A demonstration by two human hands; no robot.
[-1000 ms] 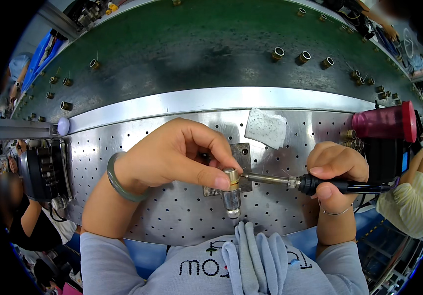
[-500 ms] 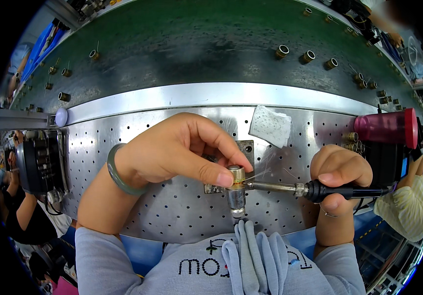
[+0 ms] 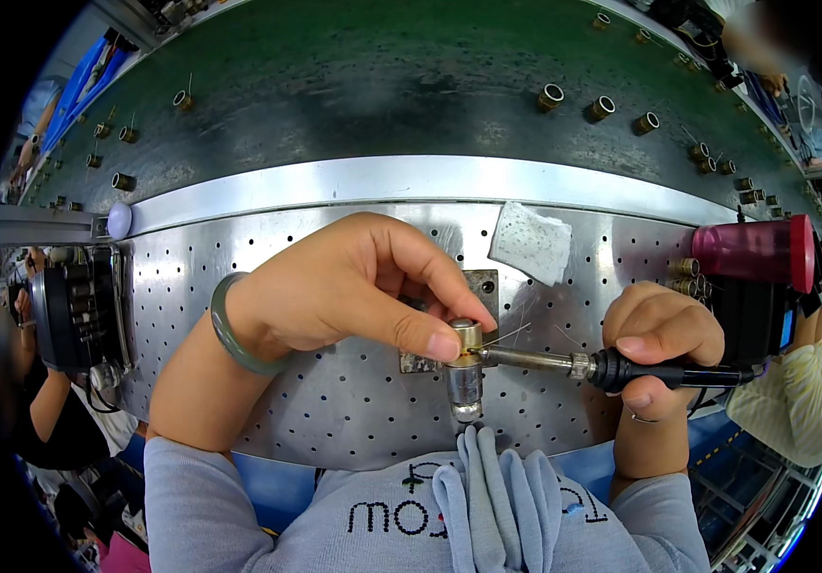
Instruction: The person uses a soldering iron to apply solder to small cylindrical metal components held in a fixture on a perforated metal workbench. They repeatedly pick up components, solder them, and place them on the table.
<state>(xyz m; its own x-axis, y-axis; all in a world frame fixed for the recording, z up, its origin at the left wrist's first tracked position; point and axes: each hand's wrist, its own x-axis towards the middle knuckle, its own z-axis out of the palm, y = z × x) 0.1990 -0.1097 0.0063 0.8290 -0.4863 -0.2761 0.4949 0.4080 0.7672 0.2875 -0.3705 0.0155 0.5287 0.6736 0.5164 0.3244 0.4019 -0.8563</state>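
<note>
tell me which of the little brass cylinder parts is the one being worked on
The brass part pinched by the left hand, with the soldering iron tip against it. The other brass parts lie untouched on the green belt.

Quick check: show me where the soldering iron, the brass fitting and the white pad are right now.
soldering iron point(image 3: 664, 374), head view, on its black handle.
brass fitting point(image 3: 468, 336), head view, on its brass top by the left thumb.
white pad point(image 3: 530, 243), head view, on the middle of the pad.

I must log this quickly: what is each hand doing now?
Left hand: closed, fingers pinching the small brass cylinder.
Right hand: closed around the soldering iron.
</note>
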